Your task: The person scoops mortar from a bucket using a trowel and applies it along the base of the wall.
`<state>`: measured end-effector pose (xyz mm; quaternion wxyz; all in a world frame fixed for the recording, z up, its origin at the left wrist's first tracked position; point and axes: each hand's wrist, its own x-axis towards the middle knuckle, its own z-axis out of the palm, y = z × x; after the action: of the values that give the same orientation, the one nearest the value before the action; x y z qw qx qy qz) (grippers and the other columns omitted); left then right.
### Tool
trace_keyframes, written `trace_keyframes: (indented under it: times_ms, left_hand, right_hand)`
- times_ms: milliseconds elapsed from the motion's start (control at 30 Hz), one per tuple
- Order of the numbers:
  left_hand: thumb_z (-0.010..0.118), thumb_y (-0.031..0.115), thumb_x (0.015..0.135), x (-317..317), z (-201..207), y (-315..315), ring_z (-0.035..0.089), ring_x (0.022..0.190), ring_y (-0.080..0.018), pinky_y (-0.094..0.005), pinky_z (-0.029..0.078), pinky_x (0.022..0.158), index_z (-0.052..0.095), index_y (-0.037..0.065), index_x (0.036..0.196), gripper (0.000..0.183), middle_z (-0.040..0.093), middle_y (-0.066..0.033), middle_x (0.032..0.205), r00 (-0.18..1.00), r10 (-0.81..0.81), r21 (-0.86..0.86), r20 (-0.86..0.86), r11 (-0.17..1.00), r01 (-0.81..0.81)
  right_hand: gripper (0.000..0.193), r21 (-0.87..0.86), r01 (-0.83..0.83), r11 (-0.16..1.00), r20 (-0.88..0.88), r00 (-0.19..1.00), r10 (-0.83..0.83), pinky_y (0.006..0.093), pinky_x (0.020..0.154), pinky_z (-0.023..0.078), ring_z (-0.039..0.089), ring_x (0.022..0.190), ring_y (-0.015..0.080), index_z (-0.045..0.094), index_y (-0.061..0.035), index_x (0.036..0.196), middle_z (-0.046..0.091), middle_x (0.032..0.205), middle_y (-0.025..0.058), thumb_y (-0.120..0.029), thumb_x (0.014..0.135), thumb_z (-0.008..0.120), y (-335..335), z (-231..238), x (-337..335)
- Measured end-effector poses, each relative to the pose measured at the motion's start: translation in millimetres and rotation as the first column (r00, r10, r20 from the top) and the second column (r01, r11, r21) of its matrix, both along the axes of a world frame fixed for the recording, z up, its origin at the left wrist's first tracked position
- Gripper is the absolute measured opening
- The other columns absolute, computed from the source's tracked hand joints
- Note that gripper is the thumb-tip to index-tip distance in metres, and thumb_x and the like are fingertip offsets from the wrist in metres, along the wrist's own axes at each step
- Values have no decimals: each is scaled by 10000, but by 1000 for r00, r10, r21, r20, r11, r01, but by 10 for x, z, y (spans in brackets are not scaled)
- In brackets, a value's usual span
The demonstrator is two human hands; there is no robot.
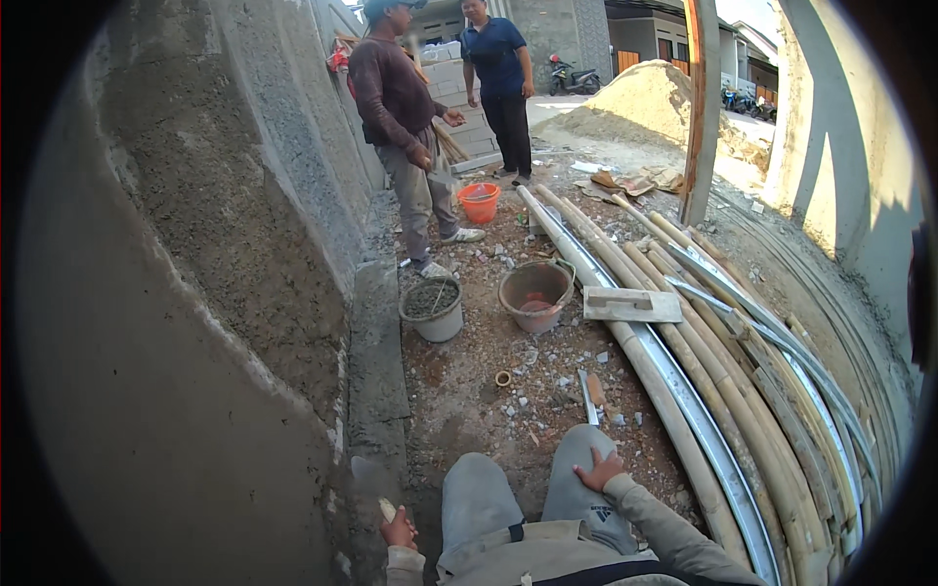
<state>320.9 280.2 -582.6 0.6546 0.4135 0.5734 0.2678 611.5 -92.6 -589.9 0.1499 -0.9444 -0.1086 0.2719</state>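
My left hand (399, 529) is closed round the pale handle of a trowel (372, 479), whose blade points forward beside the foot of the wall. On my right knee rests my right hand (599, 473), fingers spread and holding nothing. To my left rises a wall, with smooth grey plaster (186, 430) next to a rougher, darker patch (225, 186). Ahead stands a bucket of grey mortar (433, 322). Beside it is a second bucket (535, 311), stained inside with something reddish at its bottom. A flat plastering float (632, 305) lies across bamboo poles.
Bamboo poles (684, 342) and metal channels (699, 415) stretch along my right. Rubble, a small ring (503, 378) and a narrow light strip (588, 398) lie on the ground. Farther off are an orange bucket (479, 207), two standing people, one holding a trowel, and a sand heap (645, 98).
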Motion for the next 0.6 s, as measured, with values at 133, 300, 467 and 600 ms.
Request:
trace_keyframes:
  times_ms: [133,300,467,600]
  left_hand:
    - [647,159,892,-17,61,-147,438,409,-124,-294,374,350,464,48,934,218,457,-18,575,997,24,-35,68,999,-22]
    - [636,146,894,217,42,-374,438,407,-130,-304,381,357,471,39,946,204,465,-26,580,997,-70,-19,23,997,71]
    - [623,158,905,507,-52,-575,453,408,-125,-301,387,352,482,63,921,171,485,-26,591,975,-219,45,20,975,218]
    - [627,133,898,632,-229,-745,462,406,-122,-298,407,350,483,41,980,189,494,-31,603,970,-230,39,73,973,228]
  right_hand:
    - [975,-48,50,998,-11,999,-51,651,1084,220,178,1405,513,178,-153,1534,140,1528,333,-752,810,436,127,93,31]
    - [1038,-152,21,988,-15,1000,-23,680,1072,192,158,1415,504,147,-116,1536,126,1533,331,-780,791,431,251,196,-162]
    - [1087,-121,-14,993,-6,1000,14,641,1073,239,194,1401,507,206,-98,1522,173,1513,338,-811,744,466,343,41,-256]
    - [1086,-141,-38,989,-3,999,38,636,1061,265,244,1378,512,244,-89,1510,213,1496,342,-810,734,481,479,54,-190]
